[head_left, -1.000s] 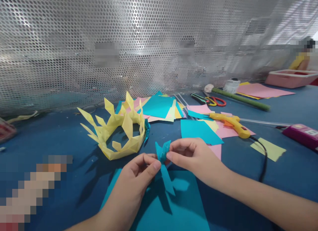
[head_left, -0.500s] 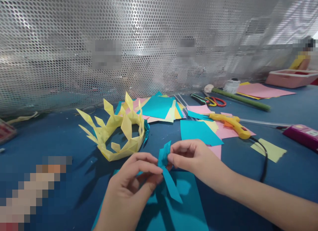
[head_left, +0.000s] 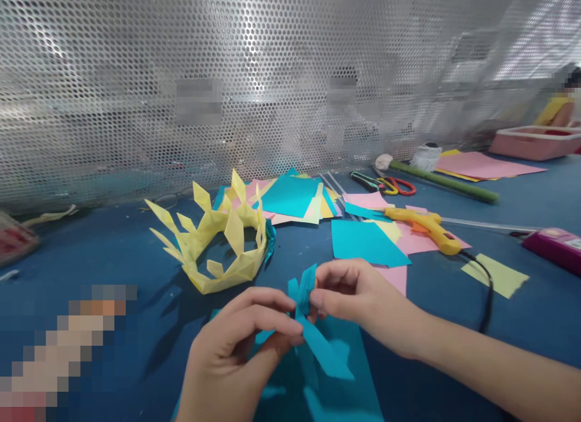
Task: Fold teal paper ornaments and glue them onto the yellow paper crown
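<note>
A folded blue paper piece [head_left: 323,349] with pointed strips is held up between my two hands. My left hand [head_left: 247,337] pinches it from the left with thumb and fingers. From the right, my right hand [head_left: 351,292] grips its upper part; some of those fingertips are hidden behind the paper. Below them lies a blue paper sheet [head_left: 363,398], partly covered by my left hand. Beyond my left hand stands a yellow paper crown [head_left: 222,283] with upright points and a crumpled blue bit at its right side.
A yellow hot glue gun [head_left: 420,222] rests on paper sheets to the right, its black cord trailing forward. Scissors [head_left: 399,186], a green stick [head_left: 447,180] and a paper stack [head_left: 290,195] lie behind. A perforated metal panel [head_left: 272,77] closes off the back. A blurred-out arm [head_left: 54,361] reaches in from the left.
Both hands have sunk slightly with the blue paper piece. Its lower strip has swung outward to the right, and another strip shows at its upper left. The view has shifted slightly.
</note>
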Demonstrator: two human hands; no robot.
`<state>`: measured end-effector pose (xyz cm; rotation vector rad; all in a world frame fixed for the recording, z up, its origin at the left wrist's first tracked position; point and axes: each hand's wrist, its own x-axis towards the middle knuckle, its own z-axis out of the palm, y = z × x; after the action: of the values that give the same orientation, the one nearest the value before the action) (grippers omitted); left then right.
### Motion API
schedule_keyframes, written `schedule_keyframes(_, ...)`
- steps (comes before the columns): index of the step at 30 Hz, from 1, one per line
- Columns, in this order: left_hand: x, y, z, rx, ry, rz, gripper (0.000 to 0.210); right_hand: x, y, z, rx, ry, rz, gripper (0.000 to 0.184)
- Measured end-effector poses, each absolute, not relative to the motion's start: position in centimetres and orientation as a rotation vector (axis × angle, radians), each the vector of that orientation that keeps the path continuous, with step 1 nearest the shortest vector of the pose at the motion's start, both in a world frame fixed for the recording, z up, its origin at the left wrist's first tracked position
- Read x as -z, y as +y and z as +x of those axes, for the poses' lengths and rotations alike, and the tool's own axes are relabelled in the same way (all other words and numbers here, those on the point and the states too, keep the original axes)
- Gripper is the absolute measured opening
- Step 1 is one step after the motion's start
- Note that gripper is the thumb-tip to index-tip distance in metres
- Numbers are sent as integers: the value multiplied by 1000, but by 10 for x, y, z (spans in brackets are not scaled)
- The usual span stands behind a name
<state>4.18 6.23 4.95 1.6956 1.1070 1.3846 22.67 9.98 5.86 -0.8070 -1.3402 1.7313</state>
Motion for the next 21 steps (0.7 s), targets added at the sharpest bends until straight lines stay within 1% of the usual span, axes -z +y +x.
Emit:
schedule_keyframes(5,-49,59,39,-1416,1076,1776,27,-55,100,226,-1714,-1346,-741,27)
schedule_keyframes(10,-51,59,38,-1401,1041,1821,27,-52,99,227,-1664,-1418,-716,25)
schedule_keyframes(17,-51,62,36,-1410,946,1832,31,-51,96,227,-1570,-1542,-701,16)
schedule_keyframes(21,-50,60,37,-1423,962,1734,28,-51,93,227,-1472,-1609,-669,8)
